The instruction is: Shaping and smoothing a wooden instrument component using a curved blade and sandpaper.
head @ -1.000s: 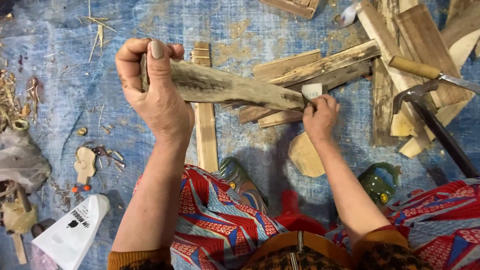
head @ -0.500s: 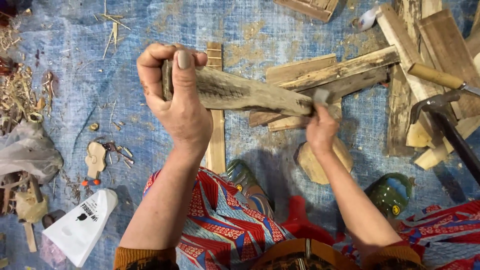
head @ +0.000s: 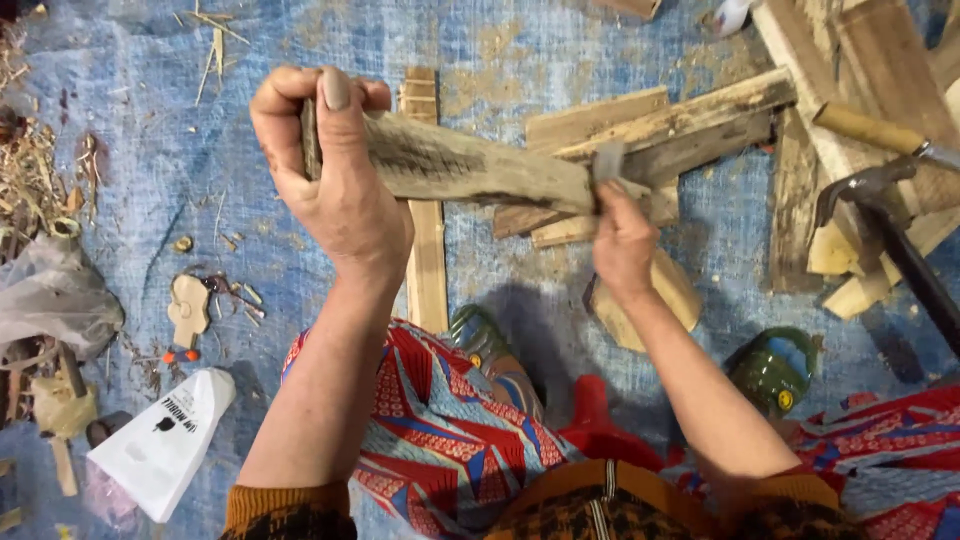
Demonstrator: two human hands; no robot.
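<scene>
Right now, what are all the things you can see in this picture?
Long weathered grey-brown wooden stick: one, held above the ground between both hands.
Small pale grey sanding piece: one, pressed on the stick's right end.
Light brown wooden offcuts: many, scattered top right.
Dark metal hammer with wooden handle: one, right edge.
White plastic pouch: one, bottom left.
Green rubber shoes: two, near the knees.
Blue woven tarp: one, covering the ground.
Left hand: grips the stick's left end.
Right hand: holds the sanding piece.
</scene>
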